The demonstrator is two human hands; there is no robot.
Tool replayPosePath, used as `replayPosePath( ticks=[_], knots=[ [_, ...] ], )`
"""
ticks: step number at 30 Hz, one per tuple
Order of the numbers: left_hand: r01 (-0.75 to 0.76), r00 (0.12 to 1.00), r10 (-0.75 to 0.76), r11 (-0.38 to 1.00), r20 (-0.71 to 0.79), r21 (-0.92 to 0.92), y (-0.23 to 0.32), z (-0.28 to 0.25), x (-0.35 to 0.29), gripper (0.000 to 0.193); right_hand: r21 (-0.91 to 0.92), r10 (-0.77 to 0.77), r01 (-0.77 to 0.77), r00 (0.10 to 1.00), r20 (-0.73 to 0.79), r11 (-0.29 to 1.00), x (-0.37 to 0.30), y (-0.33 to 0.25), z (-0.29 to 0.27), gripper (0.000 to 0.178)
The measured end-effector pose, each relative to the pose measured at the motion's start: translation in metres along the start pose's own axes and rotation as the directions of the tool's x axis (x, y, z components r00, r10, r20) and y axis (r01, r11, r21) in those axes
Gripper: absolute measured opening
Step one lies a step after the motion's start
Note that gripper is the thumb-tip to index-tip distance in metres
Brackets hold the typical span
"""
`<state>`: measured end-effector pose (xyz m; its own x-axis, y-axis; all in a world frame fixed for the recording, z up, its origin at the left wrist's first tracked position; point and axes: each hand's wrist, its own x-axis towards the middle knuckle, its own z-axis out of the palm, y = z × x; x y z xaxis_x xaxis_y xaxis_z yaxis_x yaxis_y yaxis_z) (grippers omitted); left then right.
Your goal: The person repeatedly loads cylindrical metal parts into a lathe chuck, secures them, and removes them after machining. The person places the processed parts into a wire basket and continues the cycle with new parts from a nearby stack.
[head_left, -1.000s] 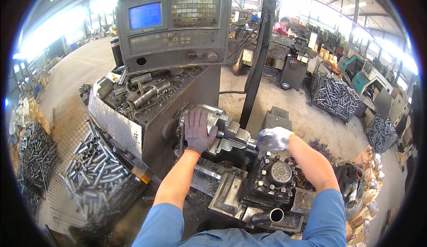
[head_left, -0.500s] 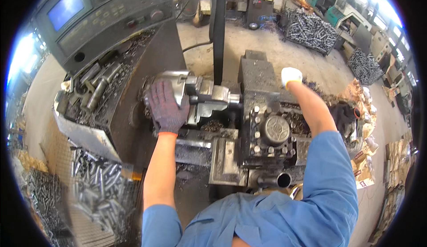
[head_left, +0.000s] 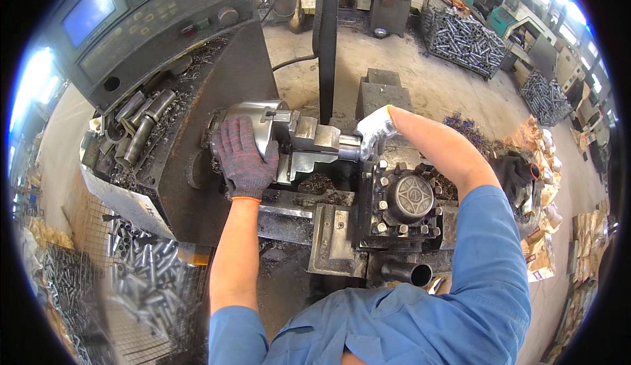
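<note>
My left hand (head_left: 244, 158), in a dark knitted glove, lies flat with fingers stretched over the near side of the lathe chuck (head_left: 263, 127). Stepped metal jaws (head_left: 315, 136) stick out from the chuck toward the right. A shiny metal cylinder (head_left: 349, 146) protrudes from between them. On its right end is my right hand (head_left: 376, 130), in a white glove, with its fingers curled around it; the fingertips are partly hidden. Just nearer than that hand stands the square tool post (head_left: 388, 228), topped by a round embossed cap (head_left: 411, 198).
A control panel (head_left: 141, 36) with a lit screen rises at the left. Metal tubes (head_left: 150, 125) lie on a chip-covered ledge below it. Wire baskets of metal parts stand at lower left (head_left: 148, 276) and far right (head_left: 467, 43). A dark upright post (head_left: 327, 43) stands behind the chuck.
My right hand has come left and down from beyond the tool post onto the cylinder's end and closed around it. My left hand stays on the chuck.
</note>
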<state>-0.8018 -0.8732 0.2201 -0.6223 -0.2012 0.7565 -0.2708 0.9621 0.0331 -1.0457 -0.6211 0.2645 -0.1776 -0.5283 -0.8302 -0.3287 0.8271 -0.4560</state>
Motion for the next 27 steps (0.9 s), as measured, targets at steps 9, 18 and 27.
replayPosePath(
  ticks=[9,18,27],
  knots=[
    [0.000,1.000,0.000,1.000,0.028,0.011,-0.002,0.001,-0.003,0.077,-0.608,-0.274,-0.141,0.798,-0.537,0.781,-0.061,0.056,0.024,0.070],
    [-0.032,0.999,0.032,0.999,-0.043,-0.001,0.002,-0.004,0.009,0.081,-0.221,-0.217,0.208,-0.043,-0.975,0.953,-0.181,0.056,0.085,0.088],
    [0.719,0.687,0.350,-0.449,0.636,-0.530,0.088,-0.135,-0.113,0.062,0.837,-0.411,0.546,0.769,-0.489,0.026,-0.136,-0.049,0.327,0.052]
  ],
)
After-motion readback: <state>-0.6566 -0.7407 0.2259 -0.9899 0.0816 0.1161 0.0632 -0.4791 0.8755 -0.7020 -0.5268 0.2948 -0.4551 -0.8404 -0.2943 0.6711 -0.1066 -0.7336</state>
